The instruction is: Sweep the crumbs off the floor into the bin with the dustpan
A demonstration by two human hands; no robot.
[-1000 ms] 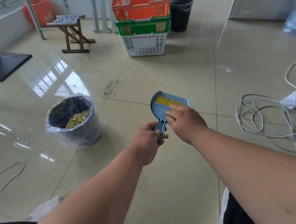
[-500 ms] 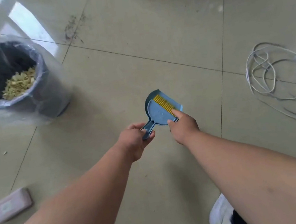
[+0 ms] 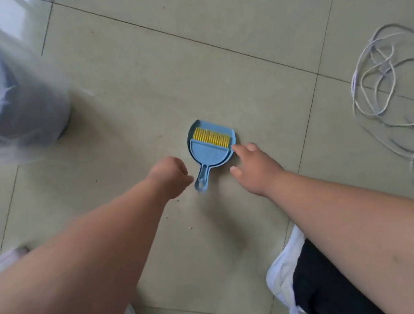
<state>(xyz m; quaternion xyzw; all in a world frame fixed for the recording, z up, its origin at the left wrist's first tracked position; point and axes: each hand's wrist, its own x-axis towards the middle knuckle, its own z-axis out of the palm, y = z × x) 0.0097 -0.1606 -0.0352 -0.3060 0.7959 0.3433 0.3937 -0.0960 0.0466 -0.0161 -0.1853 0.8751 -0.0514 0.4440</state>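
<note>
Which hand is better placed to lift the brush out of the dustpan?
Probably the right hand: its fingertips touch the brush nested in the dustpan. The left hand sits curled beside the handle, better suited to hold the pan down.

No legible txt — none.

Bare floor (image 3: 188, 67) lies open beyond the dustpan (image 3: 210, 151) and to both its sides. The lined bin (image 3: 23, 107) stands well off to the left, tangled white cable (image 3: 391, 106) sprawls at right, and a white shoe (image 3: 284, 273) blocks the near side.
</note>
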